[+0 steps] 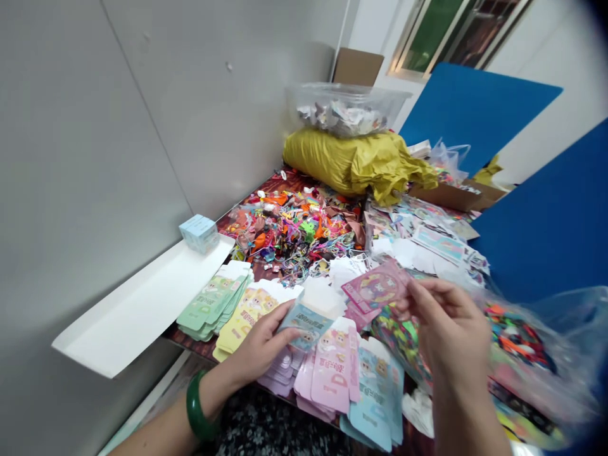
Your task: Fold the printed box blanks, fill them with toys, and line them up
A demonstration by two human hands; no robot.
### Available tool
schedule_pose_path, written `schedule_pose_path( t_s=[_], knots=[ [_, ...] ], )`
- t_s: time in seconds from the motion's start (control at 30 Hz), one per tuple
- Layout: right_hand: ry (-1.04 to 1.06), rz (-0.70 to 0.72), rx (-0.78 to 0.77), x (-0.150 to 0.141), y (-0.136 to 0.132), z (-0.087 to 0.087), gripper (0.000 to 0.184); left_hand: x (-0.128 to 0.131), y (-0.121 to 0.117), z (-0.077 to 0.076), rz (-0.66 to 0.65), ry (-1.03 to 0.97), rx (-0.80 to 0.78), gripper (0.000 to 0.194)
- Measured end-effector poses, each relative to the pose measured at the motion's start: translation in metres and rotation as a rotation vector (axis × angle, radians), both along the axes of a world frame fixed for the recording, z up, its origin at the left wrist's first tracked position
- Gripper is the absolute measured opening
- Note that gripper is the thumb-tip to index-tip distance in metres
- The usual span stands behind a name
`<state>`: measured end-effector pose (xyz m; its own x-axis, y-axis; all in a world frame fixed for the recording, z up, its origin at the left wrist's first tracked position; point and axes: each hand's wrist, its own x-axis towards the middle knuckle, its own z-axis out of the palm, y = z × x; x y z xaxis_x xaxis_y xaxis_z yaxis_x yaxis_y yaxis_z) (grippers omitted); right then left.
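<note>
My left hand (270, 339), with a green bangle (197, 405) at the wrist, is closed round a small light-blue printed box (306, 323) whose white top flaps stand open. Between the thumb and fingers of my right hand (444, 316) is a flat pink printed card (377, 285), tilted, just right of the box. Below my hands lie flattened printed cartons in stacks: green (213, 301), yellow (251, 310), pink (335, 367) and blue (375, 392). A purple stack (282, 373) shows partly behind my left hand.
A folded light-blue box (198, 233) stands on a long white tray (142, 310) at left. Behind my hands spreads a heap of colourful trinkets (299, 228). Farther back, a clear bin (349, 107) rests on a yellow sack (351, 158). Plastic bags of colourful pieces (522, 342) lie right.
</note>
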<state>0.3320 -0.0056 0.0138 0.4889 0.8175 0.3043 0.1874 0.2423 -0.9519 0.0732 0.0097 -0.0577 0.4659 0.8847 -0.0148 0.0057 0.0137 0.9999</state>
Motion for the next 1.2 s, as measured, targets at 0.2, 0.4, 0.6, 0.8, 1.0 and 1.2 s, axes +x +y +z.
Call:
schedule_pose_path(
  t_s=[0.2,0.4,0.6,0.8,1.0,1.2],
  knots=[
    [-0.069,0.092,-0.036,-0.032,-0.017,0.003,0.009,0.007,-0.005,-0.001,-0.047,0.016,0.046,0.048],
    [-0.091,0.008,0.059,-0.035,-0.014,0.001,0.006,0.003,-0.003,0.000,-0.029,-0.026,-0.039,0.052],
    [-0.239,0.069,-0.011,-0.023,-0.019,0.003,0.007,0.002,-0.003,0.001,-0.025,-0.065,-0.111,0.049],
    [-0.528,0.243,-0.223,-0.002,-0.025,0.001,0.012,0.002,-0.004,0.007,-0.065,0.080,0.006,0.043],
    [-0.436,0.222,-0.255,-0.017,-0.021,-0.010,0.017,0.000,-0.001,0.001,-0.019,0.050,-0.079,0.045],
    [-0.200,0.270,-0.235,-0.028,-0.015,-0.014,0.015,-0.003,0.000,-0.003,-0.051,-0.071,-0.171,0.044]
  ],
)
